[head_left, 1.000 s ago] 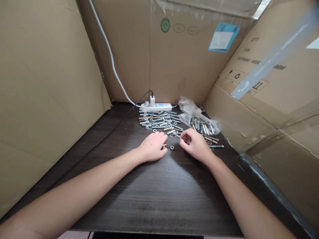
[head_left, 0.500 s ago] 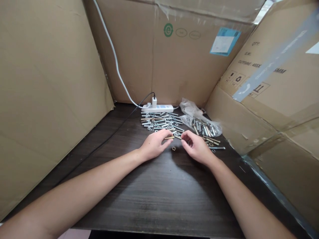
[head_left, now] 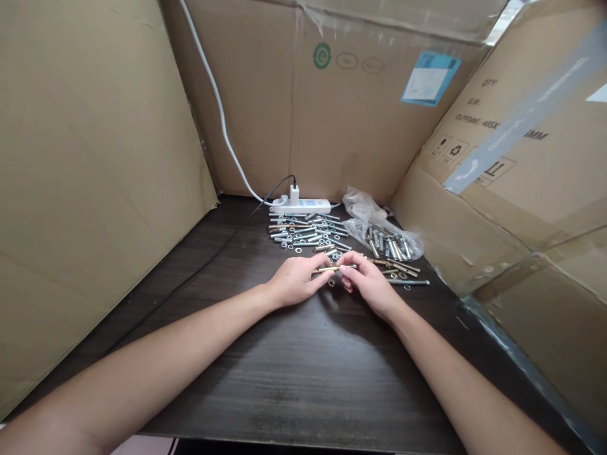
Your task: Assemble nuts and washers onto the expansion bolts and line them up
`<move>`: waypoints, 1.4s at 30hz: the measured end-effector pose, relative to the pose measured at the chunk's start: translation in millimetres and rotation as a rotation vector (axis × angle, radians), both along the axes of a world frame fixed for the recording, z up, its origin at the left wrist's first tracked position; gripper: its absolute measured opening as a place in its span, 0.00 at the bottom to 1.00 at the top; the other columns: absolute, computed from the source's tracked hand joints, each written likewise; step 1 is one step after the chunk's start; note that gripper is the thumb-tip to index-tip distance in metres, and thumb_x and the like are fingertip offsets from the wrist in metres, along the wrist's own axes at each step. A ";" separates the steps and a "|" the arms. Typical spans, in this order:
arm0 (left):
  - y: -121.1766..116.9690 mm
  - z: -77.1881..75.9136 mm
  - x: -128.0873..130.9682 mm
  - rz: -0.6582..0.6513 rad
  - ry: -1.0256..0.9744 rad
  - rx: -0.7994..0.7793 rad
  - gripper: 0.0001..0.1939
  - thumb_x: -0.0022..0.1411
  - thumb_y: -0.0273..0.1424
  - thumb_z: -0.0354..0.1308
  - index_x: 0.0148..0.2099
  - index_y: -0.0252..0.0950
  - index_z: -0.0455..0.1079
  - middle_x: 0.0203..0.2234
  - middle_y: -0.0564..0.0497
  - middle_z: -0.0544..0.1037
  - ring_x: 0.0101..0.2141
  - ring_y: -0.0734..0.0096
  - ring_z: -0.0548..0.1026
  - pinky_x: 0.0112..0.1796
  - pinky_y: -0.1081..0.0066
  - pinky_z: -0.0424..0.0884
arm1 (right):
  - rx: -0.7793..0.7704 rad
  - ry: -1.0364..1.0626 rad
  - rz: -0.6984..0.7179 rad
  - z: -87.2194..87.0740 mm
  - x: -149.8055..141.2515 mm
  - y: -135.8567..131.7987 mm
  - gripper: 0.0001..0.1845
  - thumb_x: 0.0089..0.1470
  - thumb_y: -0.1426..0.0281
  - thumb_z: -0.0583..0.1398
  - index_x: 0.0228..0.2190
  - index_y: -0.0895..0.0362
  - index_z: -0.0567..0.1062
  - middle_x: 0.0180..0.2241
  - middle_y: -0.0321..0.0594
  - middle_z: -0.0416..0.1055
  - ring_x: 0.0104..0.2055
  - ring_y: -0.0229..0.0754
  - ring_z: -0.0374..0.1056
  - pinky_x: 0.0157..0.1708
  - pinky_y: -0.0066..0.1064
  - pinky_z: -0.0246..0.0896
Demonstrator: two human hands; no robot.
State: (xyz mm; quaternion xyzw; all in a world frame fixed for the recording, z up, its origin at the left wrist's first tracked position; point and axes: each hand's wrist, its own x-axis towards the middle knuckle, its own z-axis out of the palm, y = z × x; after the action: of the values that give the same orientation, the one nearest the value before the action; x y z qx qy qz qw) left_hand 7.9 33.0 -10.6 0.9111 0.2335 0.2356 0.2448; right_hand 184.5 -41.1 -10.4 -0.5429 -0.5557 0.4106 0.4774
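My left hand [head_left: 296, 281] pinches a brass-coloured bolt [head_left: 328, 270] that lies level just above the dark table [head_left: 294, 366]. My right hand [head_left: 367, 281] meets the bolt's right end with its fingertips closed on it. A small nut [head_left: 331, 283] lies on the table just under the bolt, between the two hands. Behind the hands spreads a pile of loose bolts, nuts and washers [head_left: 306, 232].
A clear plastic bag of bolts [head_left: 382, 234] lies at the back right, with a long bolt [head_left: 410, 282] beside my right hand. A white power strip [head_left: 301, 205] with a black cable [head_left: 208, 259] sits at the back. Cardboard walls [head_left: 90, 164] enclose the table.
My left hand lifted the brass bolt off the table and turned it level. My right hand moved left and closed on its free end. The nut stayed put.
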 end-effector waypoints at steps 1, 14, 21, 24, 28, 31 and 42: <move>-1.6 1.1 -0.2 -0.002 0.033 0.014 0.10 0.66 0.37 0.47 0.44 0.40 0.65 0.30 0.55 0.76 0.30 0.72 0.74 0.33 0.74 0.65 | -0.063 0.139 0.001 -1.6 -3.1 -0.1 0.11 0.52 0.61 0.58 0.32 0.54 0.65 0.22 0.29 0.57 0.21 0.33 0.54 0.23 0.26 0.52; -16.2 5.5 -1.0 -0.219 0.071 0.060 0.13 0.66 0.29 0.44 0.53 0.38 0.55 0.38 0.52 0.77 0.37 0.69 0.76 0.39 0.72 0.68 | -0.110 0.238 0.083 -4.7 -21.8 -7.9 0.20 0.59 0.52 0.48 0.36 0.55 0.66 0.21 0.31 0.60 0.19 0.33 0.56 0.17 0.25 0.48; -17.6 5.8 -1.1 -0.210 -0.012 0.075 0.14 0.68 0.35 0.43 0.53 0.38 0.59 0.39 0.51 0.76 0.35 0.69 0.75 0.36 0.72 0.68 | -0.253 0.556 0.097 5.0 -23.8 -11.0 0.07 0.52 0.66 0.57 0.30 0.56 0.66 0.20 0.28 0.49 0.18 0.28 0.40 0.17 0.20 0.35; -18.3 7.1 -2.9 -0.260 -0.103 0.056 0.15 0.68 0.35 0.41 0.54 0.37 0.58 0.41 0.49 0.75 0.37 0.69 0.74 0.39 0.72 0.68 | -0.278 0.673 0.087 8.2 -25.5 -12.7 0.05 0.49 0.69 0.57 0.28 0.56 0.64 0.20 0.28 0.46 0.18 0.28 0.37 0.17 0.20 0.33; -17.6 6.5 -3.7 -0.305 -0.186 -0.032 0.16 0.68 0.36 0.40 0.55 0.38 0.58 0.47 0.48 0.72 0.44 0.67 0.72 0.45 0.70 0.67 | -0.289 0.702 0.117 8.2 -27.7 -14.5 0.05 0.51 0.68 0.56 0.31 0.55 0.64 0.20 0.27 0.45 0.18 0.29 0.37 0.17 0.20 0.34; -14.5 2.9 -1.4 -0.280 -0.247 -0.121 0.17 0.69 0.36 0.38 0.54 0.37 0.60 0.47 0.48 0.72 0.46 0.66 0.71 0.48 0.67 0.65 | -0.314 0.662 0.168 7.1 -26.5 -13.9 0.08 0.51 0.66 0.55 0.35 0.53 0.64 0.20 0.27 0.44 0.18 0.30 0.38 0.18 0.21 0.36; 6.7 -9.7 4.1 -0.015 -0.447 -0.279 0.18 0.69 0.39 0.39 0.47 0.35 0.64 0.33 0.49 0.70 0.32 0.72 0.69 0.36 0.71 0.67 | 0.037 -0.622 0.021 -1.2 -0.3 -6.1 0.10 0.53 0.68 0.56 0.38 0.55 0.71 0.26 0.33 0.63 0.27 0.36 0.59 0.29 0.29 0.53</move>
State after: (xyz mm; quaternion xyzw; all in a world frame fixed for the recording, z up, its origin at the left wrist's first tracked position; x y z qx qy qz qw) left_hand 11.9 39.7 -20.3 0.7955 0.1971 0.3949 0.4153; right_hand 184.2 -47.1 -11.6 -0.6280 -0.6881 0.2195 0.2898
